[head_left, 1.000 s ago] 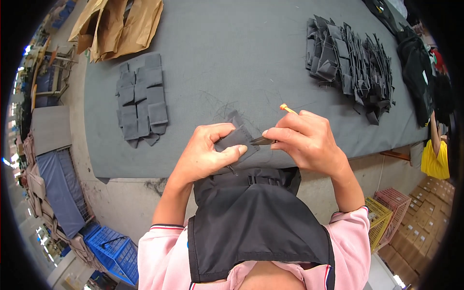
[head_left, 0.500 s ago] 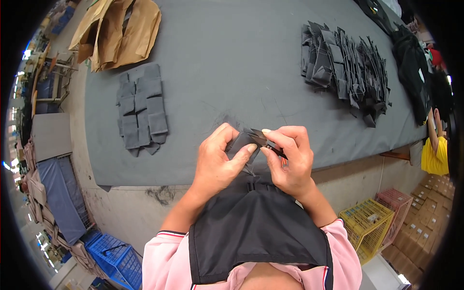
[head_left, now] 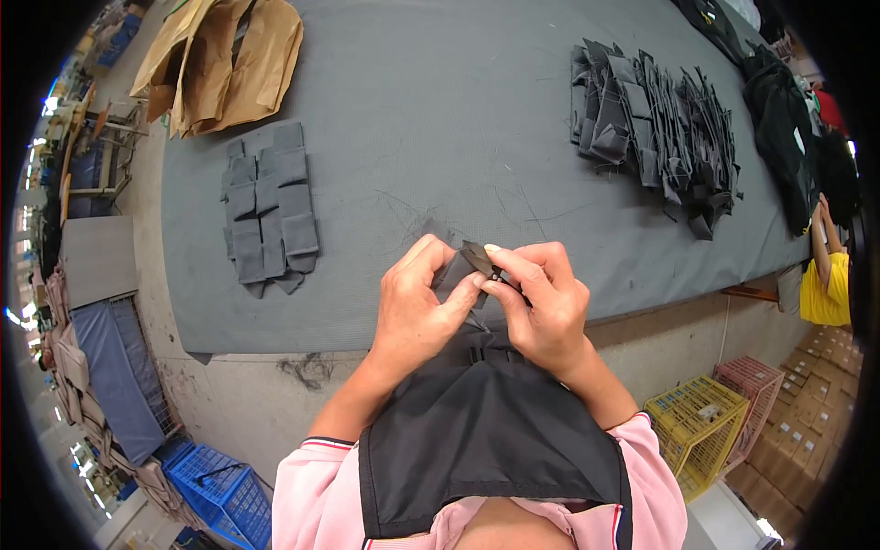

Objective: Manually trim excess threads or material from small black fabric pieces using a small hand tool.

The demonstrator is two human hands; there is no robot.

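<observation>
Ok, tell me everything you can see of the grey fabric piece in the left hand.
The grey fabric piece is small, dark and flat, and looks like woven cloth. The left hand pinches it between thumb and fingers, in front of the black apron, by the near edge of the table. At its right, a dark bladed tool in the right hand overlaps it; whether they touch is unclear. Fingers hide much of its outline.

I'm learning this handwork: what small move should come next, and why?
Perhaps ease the dark snips slightly clear of the left hand: gripped in the right hand, they sit very close to the left thumb pinching the grey fabric piece.
</observation>
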